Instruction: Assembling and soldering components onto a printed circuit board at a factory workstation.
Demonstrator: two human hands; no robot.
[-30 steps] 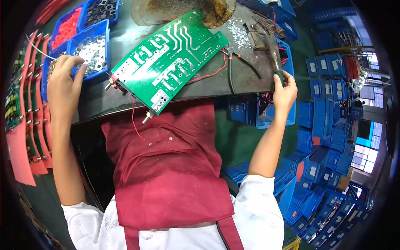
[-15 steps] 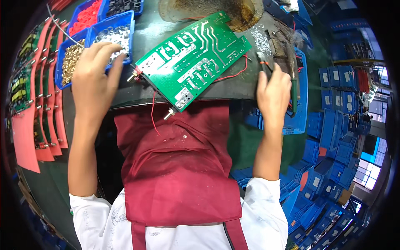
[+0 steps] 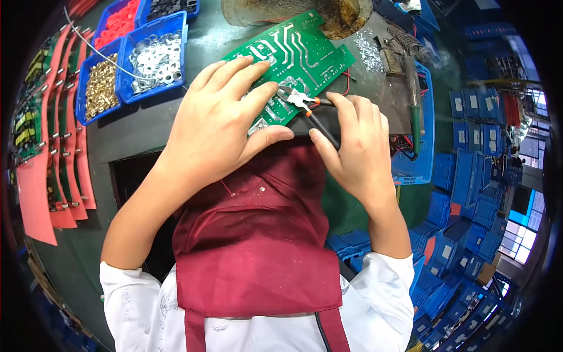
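Left hand [image 3: 217, 120]: lying spread and released over the near-left part of the green circuit board [image 3: 331, 58], clenching nothing visible; probably steadying it against sliding. Facing its palm away from view, so hiding anything underneath.
Right hand [image 3: 358, 138]: grasping the black-handled pliers [image 3: 301, 99] between thumb and fingers; presumably holding by the grips for squeezing one-handed.
Pliers' head: pointing left above the board, just beside the left fingertips; seemingly angling low for close reach. Touching or not: impossible to tell.
Green circuit board: lying aslant on the tabletop [image 3: 132, 134], between and partly beneath the hands; showing its soldered face upward, likely for exposing the joints.
Red wire [image 3: 348, 82]: emerging from beneath the board's right side.
Soldering iron [image 3: 415, 120]: lying at the tabletop's right edge, near the coiled metal stand [image 3: 404, 40]; pointing its green handle toward the wearer, probably for easy right-hand reach.
Solder wire [image 3: 95, 50]: arching over the bins, trailing down among the silver washers [image 3: 155, 54]; perhaps hanging there for left-hand reach.
Blue bins [image 3: 157, 92]: separating washers, brass fittings [image 3: 101, 88], red plastic parts [image 3: 120, 26] and black parts [image 3: 170, 7], presumably for picking without searching.
Pink sheets [image 3: 35, 199]: standing in a row at far left among other boards [image 3: 38, 105], apparently keeping them apart.
Maroon apron [image 3: 252, 276]: covering the lap, catching a few pale specks, likely shielding the clothing.
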